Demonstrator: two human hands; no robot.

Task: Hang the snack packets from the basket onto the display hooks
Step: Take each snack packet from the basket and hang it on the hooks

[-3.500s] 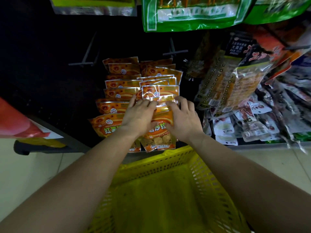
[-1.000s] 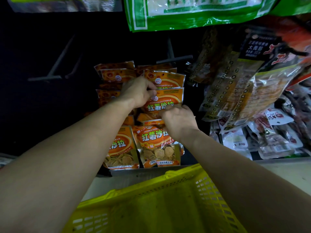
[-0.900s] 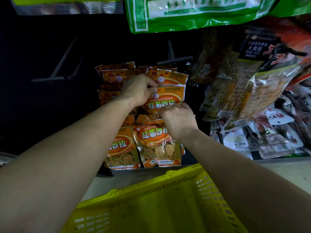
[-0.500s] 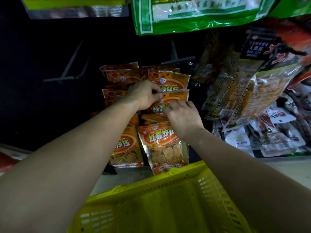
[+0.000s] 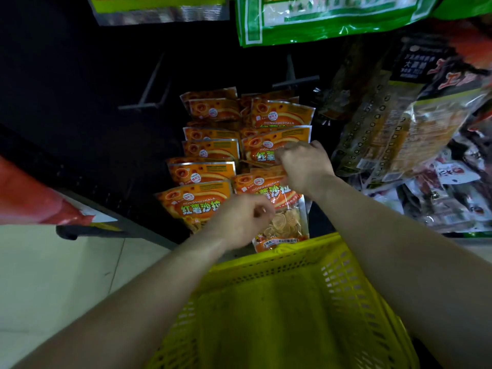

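Left hand [image 5: 239, 221] has dropped back, grip curled and empty — right hand [image 5: 303, 166] still pinches an orange packet [image 5: 266, 193].

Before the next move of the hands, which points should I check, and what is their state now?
1. Left hand free: ok, curled, holding nothing.
2. Right hand grip on the orange packets: cannot tell; fingers curl at the right column.
3. Packets left in yellow basket: not ok, none visible.
4. Bare hook available: ok, left of the packets.
5. Packets face front: ok.
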